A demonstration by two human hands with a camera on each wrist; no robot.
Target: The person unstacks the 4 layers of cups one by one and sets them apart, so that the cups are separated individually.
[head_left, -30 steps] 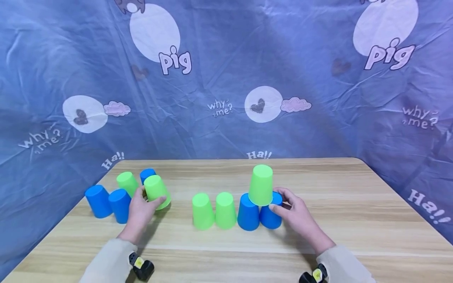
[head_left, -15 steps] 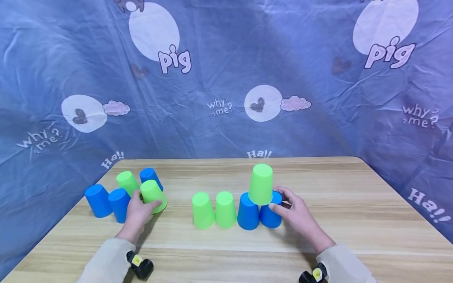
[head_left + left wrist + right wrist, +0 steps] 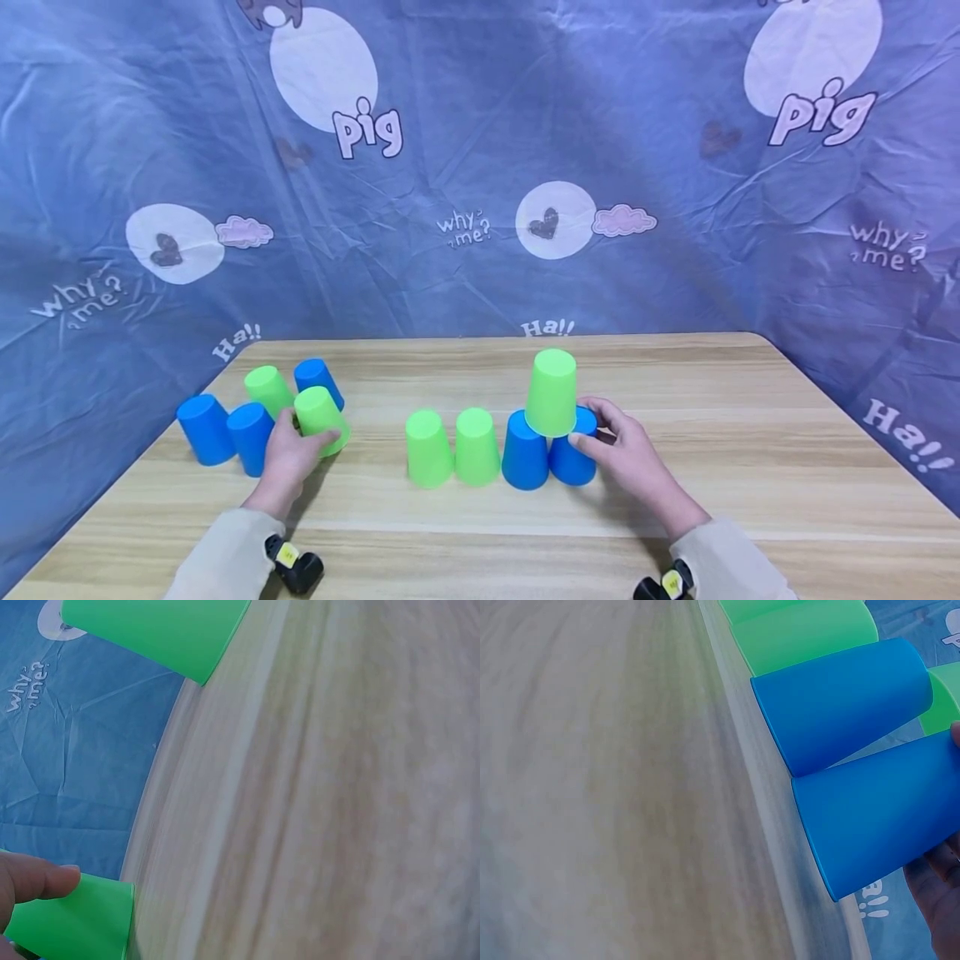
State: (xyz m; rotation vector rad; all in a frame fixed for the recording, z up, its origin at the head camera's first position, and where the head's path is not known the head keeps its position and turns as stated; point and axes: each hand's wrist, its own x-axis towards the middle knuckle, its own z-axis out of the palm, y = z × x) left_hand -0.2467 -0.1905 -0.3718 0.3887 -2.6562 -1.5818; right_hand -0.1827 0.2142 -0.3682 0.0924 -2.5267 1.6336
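Note:
At the left, my left hand [image 3: 288,454] grips an upside-down green cup [image 3: 318,412] with the thumb across its near side. The left wrist view shows that thumb on the cup [image 3: 86,919]. My right hand [image 3: 630,457] holds the right-hand blue cup [image 3: 572,458], thumb in front and fingers behind. Beside it stands a second blue cup [image 3: 525,454]. Another green cup [image 3: 552,393] rests upside down on top, bridging both blue cups. In the right wrist view, the fingers lie under the held blue cup [image 3: 877,814]; much of that hand is cut off.
Two upside-down green cups [image 3: 477,447] stand left of the blue pair. Around my left hand are several more cups: a blue cup [image 3: 206,429], another blue cup [image 3: 250,437], a green cup [image 3: 267,388] and a rear blue cup [image 3: 318,382]. A patterned blue cloth [image 3: 420,275] hangs behind the wooden table [image 3: 450,550].
My left hand has moved slightly left and toward me with the green cup, uncovering more of the rear blue cup. The right hand and the stacked cups stay in place.

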